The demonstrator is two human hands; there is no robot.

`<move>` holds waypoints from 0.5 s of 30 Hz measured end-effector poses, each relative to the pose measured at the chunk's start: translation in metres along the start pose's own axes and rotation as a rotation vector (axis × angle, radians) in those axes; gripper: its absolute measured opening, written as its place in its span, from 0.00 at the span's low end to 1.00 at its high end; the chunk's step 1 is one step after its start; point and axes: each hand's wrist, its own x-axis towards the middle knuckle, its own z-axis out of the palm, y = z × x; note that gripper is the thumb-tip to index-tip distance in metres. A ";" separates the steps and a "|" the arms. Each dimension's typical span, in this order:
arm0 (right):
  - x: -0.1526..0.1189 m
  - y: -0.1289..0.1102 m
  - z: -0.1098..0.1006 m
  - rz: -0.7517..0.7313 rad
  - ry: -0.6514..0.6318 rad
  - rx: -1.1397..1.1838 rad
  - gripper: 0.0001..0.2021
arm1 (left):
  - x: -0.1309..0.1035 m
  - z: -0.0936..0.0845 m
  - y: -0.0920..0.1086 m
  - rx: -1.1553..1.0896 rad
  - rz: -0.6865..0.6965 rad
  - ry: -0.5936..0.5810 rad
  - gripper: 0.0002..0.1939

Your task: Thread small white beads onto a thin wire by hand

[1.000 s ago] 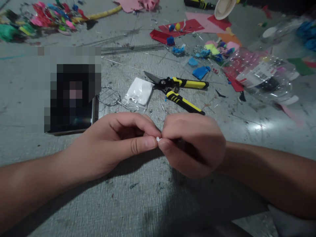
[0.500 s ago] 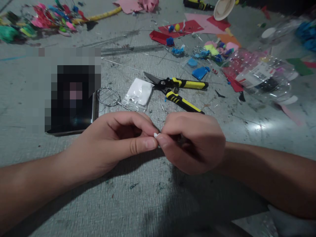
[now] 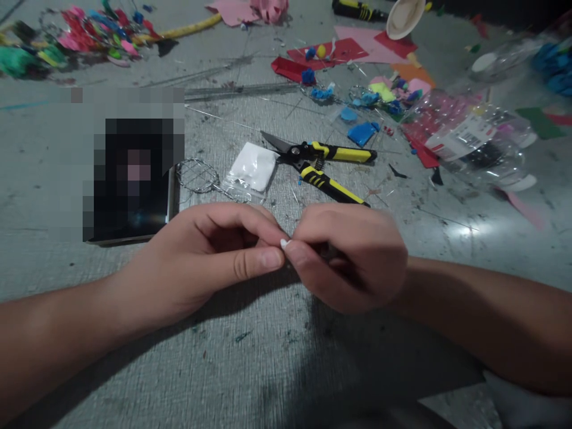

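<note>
My left hand (image 3: 210,256) and my right hand (image 3: 348,253) meet fingertip to fingertip low over the grey table (image 3: 268,357). Between the pinched thumbs and forefingers sits a tiny white bead (image 3: 284,242); both hands pinch it, and most of it is hidden by the fingers. Just beyond the hands lie yellow-and-black snips (image 3: 324,161), a small clear bag of white bits (image 3: 252,168) and a round wire mesh piece (image 3: 196,176).
A dark phone (image 3: 129,220) lies at the left. A clear plastic bottle (image 3: 473,140) with coloured bits lies at the right. Coloured paper scraps (image 3: 357,50), blue pieces (image 3: 361,131), thin wires and a colourful bundle (image 3: 89,30) litter the far side.
The pinched bead and both fingertips have shifted slightly up and left; the hands stay pressed together. Nothing else on the table has moved.
</note>
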 end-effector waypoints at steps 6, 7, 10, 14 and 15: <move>0.001 -0.002 -0.002 0.005 0.008 -0.050 0.11 | 0.000 0.002 -0.001 -0.013 0.021 0.032 0.07; 0.001 -0.002 -0.003 -0.002 -0.010 -0.041 0.11 | 0.000 0.002 -0.001 -0.002 0.029 0.033 0.08; 0.001 -0.001 -0.004 -0.025 -0.052 0.007 0.11 | 0.001 0.003 0.000 0.034 0.020 0.021 0.08; 0.000 -0.001 -0.003 -0.046 -0.039 0.045 0.12 | 0.001 0.002 0.000 0.026 0.020 0.000 0.04; 0.000 -0.001 -0.003 -0.038 -0.035 0.040 0.12 | 0.001 0.001 -0.001 0.021 0.021 -0.006 0.04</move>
